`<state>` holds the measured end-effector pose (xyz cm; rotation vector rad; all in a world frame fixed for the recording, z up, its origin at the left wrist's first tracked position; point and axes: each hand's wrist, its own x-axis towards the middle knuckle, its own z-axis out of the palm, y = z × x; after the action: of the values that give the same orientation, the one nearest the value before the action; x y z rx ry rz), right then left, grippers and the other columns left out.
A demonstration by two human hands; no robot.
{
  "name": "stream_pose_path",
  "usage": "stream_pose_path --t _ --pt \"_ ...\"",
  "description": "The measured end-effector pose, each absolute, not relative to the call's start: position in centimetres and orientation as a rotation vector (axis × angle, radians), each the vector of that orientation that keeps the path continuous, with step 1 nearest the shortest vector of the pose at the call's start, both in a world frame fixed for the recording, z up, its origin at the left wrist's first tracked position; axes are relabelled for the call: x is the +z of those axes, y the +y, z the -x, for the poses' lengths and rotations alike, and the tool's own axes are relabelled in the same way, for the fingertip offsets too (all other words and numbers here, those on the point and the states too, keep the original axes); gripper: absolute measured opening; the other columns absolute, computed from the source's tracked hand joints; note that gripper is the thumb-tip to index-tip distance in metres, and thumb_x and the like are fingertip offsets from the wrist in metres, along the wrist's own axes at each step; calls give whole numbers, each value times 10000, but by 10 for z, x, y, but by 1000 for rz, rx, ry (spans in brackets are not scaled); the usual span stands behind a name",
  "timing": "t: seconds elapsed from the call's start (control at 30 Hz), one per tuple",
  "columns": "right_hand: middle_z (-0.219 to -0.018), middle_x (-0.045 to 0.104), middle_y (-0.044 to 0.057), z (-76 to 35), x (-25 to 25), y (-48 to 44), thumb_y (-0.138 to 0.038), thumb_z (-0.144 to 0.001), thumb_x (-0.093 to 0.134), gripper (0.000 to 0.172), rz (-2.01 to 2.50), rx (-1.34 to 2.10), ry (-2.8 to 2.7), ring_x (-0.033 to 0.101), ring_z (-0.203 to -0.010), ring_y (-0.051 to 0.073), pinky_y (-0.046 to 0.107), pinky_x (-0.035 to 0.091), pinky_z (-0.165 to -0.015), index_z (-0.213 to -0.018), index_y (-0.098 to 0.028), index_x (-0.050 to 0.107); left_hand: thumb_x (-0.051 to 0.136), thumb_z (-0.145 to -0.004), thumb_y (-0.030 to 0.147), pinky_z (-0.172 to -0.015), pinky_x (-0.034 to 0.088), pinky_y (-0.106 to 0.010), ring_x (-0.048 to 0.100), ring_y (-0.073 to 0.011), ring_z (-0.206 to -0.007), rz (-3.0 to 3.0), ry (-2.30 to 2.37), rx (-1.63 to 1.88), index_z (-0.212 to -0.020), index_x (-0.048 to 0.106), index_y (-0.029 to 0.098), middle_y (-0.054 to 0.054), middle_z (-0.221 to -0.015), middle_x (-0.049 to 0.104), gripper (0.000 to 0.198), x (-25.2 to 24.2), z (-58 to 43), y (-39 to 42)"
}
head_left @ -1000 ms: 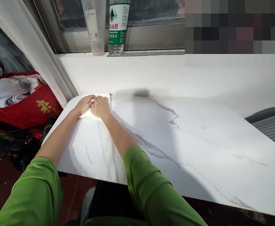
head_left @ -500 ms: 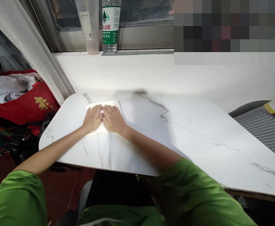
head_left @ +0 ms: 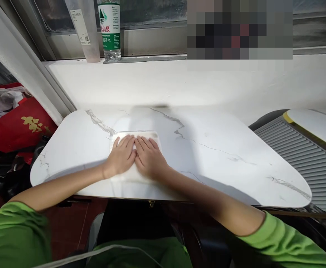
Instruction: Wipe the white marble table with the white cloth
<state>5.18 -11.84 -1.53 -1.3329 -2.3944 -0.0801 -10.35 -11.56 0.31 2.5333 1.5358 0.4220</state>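
Note:
A white folded cloth (head_left: 133, 176) lies flat on the white marble-patterned table (head_left: 224, 175), toward its front edge. My left hand (head_left: 121, 156) rests palm down on the left part of the cloth, fingers stretched out. Beside it, my right hand (head_left: 151, 158) presses flat on the right part, its fingers also extended. The two hands touch or nearly touch at the thumbs and index fingers. Both cover much of the cloth's middle.
On the window sill stand a water bottle (head_left: 110, 33) with a green-and-white label and a translucent tall container (head_left: 86, 33). A red bag (head_left: 18, 126) holding white fabric sits at the left. Grey ribbed panelling (head_left: 299, 152) is beyond the table's right end.
Both hands and the cloth under them have moved right and nearer to me across the table. The camera view has shifted somewhat to the right.

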Motion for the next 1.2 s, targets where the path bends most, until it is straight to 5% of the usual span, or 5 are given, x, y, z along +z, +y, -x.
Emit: stream_pose_path --t 0.47,1.2 --pt "-1524 466 168 -45 -5 51 -167 -955 316 515 1446 68 -2413 396 -1414 266 422 236 -1168 -1428 -34 471 380 -931 246 -1183 281 -445 479 -253 -1342 -2447 1632 598 -1285 544 179 -120 -1425 561 396 3 99 58" --pt "-1471 526 181 -157 -16 -176 -240 -982 265 542 1424 -226 -2377 460 -1390 283 472 352 -1161 -1410 -14 509 318 -992 245 -1227 198 -523 309 -257 -1485 -2657 1402 247 -1491 377 58 -159 -1582 372 536 8 -1 -155"
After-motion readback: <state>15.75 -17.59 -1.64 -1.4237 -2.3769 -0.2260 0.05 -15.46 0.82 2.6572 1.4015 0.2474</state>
